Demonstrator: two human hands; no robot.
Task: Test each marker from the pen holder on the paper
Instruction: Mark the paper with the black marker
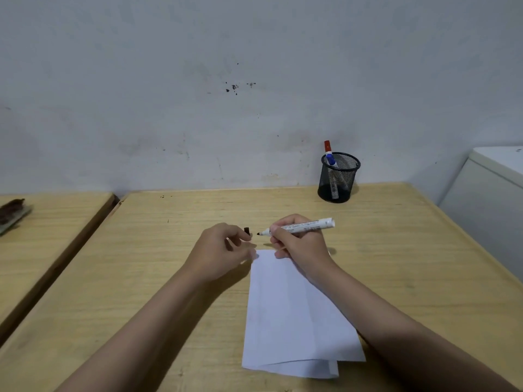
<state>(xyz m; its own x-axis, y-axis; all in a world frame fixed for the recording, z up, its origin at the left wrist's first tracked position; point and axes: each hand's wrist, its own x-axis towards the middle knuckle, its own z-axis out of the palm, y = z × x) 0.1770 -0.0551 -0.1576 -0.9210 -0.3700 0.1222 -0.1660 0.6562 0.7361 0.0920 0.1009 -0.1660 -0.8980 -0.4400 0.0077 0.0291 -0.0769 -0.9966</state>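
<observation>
My right hand [300, 244] grips a white marker [308, 226] with its black tip bare and pointing left, just above the far edge of the folded white paper [291, 315]. A few centimetres left of the tip, my left hand [223, 250] pinches the marker's dark cap [247, 230] between fingertips. The paper lies on the wooden table [141, 278] below both hands and looks unmarked. At the back right stands a black mesh pen holder [338, 178] with a red-capped marker [327, 147] and a blue-capped marker [331, 160] inside.
The wall runs close behind the table. A second wooden table [42, 230] sits to the left across a gap, with a dark object [12, 213] on it. A white cabinet [486, 199] stands at the right edge.
</observation>
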